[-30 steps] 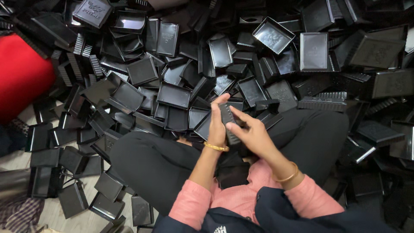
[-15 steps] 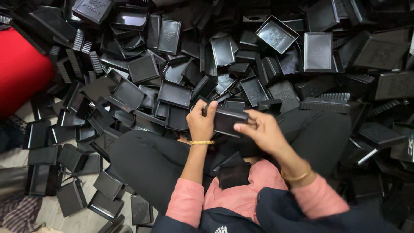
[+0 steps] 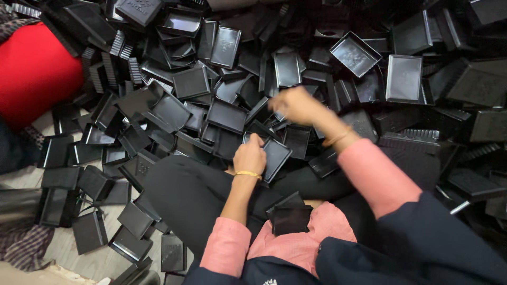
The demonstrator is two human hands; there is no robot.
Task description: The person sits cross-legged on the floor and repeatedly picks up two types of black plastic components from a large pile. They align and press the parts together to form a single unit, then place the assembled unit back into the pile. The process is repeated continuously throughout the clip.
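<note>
red cushion (image 3: 31, 74) upper left | left hand (image 3: 250, 157) centre frame, clenched on black tray (image 3: 274, 158), long axis tilted up-right, lying just right of that grip | right hand (image 3: 297, 104) above-right, blurred over tray heap (image 3: 222, 79), grip state unclear | left hand nearer tray

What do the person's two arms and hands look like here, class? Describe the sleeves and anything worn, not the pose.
Both arms wear pink sleeves pushed up to about the elbow, leaving the forearms bare. The left hand and the right hand are ungloved, and each wrist carries a thin gold-coloured bangle. A dark navy garment hangs over the right upper arm.
</note>
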